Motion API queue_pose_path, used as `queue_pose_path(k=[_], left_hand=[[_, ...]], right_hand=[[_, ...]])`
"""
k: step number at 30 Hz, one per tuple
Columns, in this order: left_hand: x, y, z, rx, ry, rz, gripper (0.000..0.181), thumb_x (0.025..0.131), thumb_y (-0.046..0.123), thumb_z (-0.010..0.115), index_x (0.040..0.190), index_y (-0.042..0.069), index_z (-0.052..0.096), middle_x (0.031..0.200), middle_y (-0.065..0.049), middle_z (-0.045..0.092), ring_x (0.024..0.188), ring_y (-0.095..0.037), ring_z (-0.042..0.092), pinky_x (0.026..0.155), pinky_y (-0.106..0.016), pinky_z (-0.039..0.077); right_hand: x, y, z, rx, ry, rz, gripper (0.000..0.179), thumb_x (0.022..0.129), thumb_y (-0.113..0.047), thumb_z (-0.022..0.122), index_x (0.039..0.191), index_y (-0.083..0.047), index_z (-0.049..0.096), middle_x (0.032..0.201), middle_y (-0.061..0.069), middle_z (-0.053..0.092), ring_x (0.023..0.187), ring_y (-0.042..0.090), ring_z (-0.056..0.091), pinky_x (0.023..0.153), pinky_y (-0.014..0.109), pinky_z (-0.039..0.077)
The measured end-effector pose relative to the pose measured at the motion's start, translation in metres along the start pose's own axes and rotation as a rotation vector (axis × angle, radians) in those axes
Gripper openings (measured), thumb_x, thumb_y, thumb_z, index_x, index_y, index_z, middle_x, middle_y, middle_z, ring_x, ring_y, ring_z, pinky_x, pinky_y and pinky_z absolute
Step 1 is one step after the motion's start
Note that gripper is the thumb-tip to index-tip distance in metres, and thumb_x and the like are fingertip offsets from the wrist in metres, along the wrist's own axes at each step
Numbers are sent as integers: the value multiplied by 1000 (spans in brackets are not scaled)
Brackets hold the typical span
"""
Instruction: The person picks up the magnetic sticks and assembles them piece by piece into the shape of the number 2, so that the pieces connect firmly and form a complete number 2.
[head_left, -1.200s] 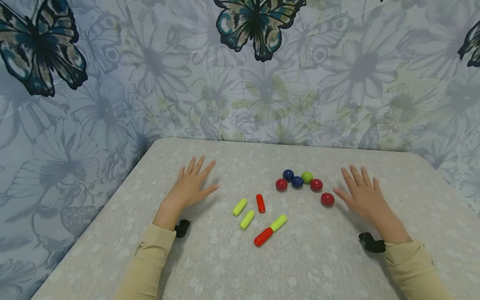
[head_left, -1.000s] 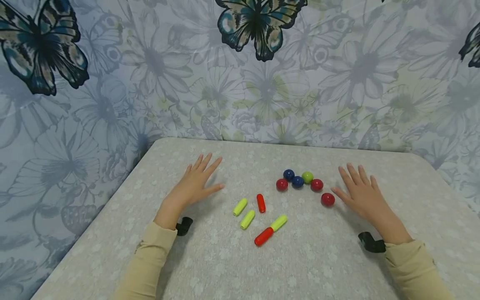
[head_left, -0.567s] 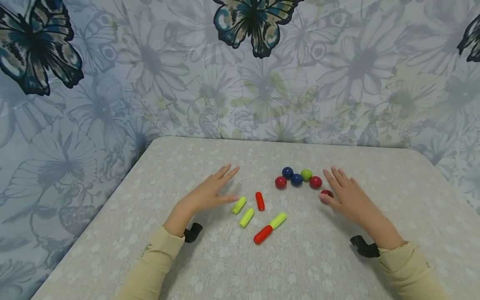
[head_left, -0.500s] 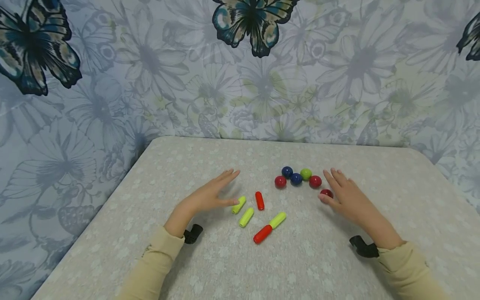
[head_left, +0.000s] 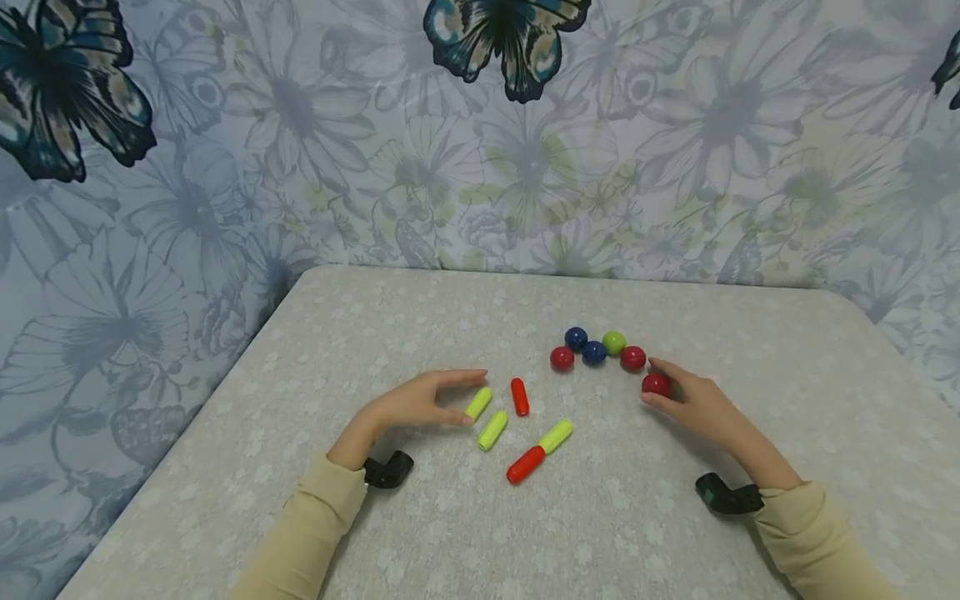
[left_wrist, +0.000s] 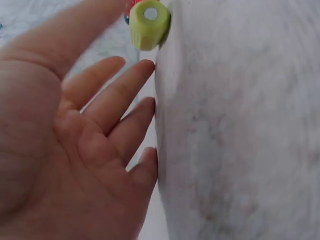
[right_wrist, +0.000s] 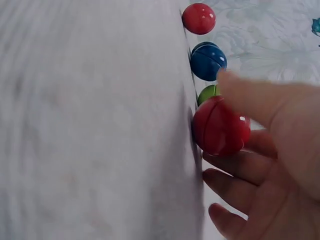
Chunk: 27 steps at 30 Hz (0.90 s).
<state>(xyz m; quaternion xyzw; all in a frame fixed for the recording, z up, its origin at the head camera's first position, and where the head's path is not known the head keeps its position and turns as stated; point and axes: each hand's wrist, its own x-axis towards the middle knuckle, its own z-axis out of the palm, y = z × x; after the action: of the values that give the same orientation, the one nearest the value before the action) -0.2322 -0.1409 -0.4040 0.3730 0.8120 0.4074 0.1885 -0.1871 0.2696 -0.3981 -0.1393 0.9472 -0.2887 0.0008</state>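
Note:
My left hand (head_left: 423, 402) rests with its side by the tabletop, thumb and fingers apart on either side of a yellow-green cylindrical piece (head_left: 480, 403). In the left wrist view that piece (left_wrist: 150, 24) shows a ridged body and a pale round end, below the thumb and clear of the palm. My right hand (head_left: 697, 404) is around the nearest red ball (head_left: 656, 384), thumb on the near side and index finger beyond. In the right wrist view the red ball (right_wrist: 218, 126) lies between thumb and loosely bent fingers; a firm grip is not visible.
A second yellow-green piece (head_left: 492, 431) and a short red piece (head_left: 520, 397) lie near the left hand. Closer in, a red piece (head_left: 526, 465) joins a yellow-green one (head_left: 557, 437) end to end. Several red, blue (head_left: 594, 353) and green (head_left: 613, 342) balls cluster toward the back.
My left hand has moved right and toward me, down to the yellow-green piece. The right hand has moved left and lowered around the red ball. The pieces and balls have stayed put.

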Motion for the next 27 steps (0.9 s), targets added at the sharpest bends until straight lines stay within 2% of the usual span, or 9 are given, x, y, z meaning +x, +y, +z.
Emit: queue_pose_path(k=[2, 6, 11, 19, 27], left_hand=[[0, 0, 1, 16, 15, 4, 67, 85, 17, 71, 141, 2, 39, 138, -7, 46, 130, -21, 35, 105, -40, 26], [2, 4, 5, 74, 78, -37, 58, 85, 16, 71, 137, 5, 47, 136, -6, 48, 130, -22, 35, 104, -39, 28], [5, 5, 7, 118, 143, -60, 48, 87, 12, 68, 132, 6, 53, 131, -6, 52, 126, -22, 41, 101, -38, 33], [5, 6, 8, 86, 228, -103, 38, 87, 8, 67, 124, 6, 61, 122, -6, 60, 111, -19, 55, 93, -38, 42], [5, 2, 11, 102, 261, -132, 36, 85, 8, 70, 120, 7, 64, 115, -2, 63, 105, -15, 58, 90, -34, 44]], right_hand=[[0, 2, 1, 3, 33, 12, 57, 89, -26, 66, 129, 9, 48, 123, 29, 52, 116, 45, 45, 92, 57, 37], [1, 5, 1, 7, 72, 32, 48, 86, -21, 70, 121, 8, 56, 114, 27, 58, 110, 43, 51, 87, 55, 41], [1, 4, 0, 14, 71, 35, 49, 86, -21, 70, 121, 9, 55, 114, 28, 58, 111, 44, 50, 87, 56, 41], [3, 4, 2, 29, 64, 43, 51, 86, -25, 70, 122, 8, 55, 114, 27, 58, 108, 43, 52, 86, 55, 42], [1, 7, 6, 114, 56, 46, 53, 87, -29, 68, 123, 7, 55, 115, 26, 59, 105, 40, 56, 85, 52, 45]])
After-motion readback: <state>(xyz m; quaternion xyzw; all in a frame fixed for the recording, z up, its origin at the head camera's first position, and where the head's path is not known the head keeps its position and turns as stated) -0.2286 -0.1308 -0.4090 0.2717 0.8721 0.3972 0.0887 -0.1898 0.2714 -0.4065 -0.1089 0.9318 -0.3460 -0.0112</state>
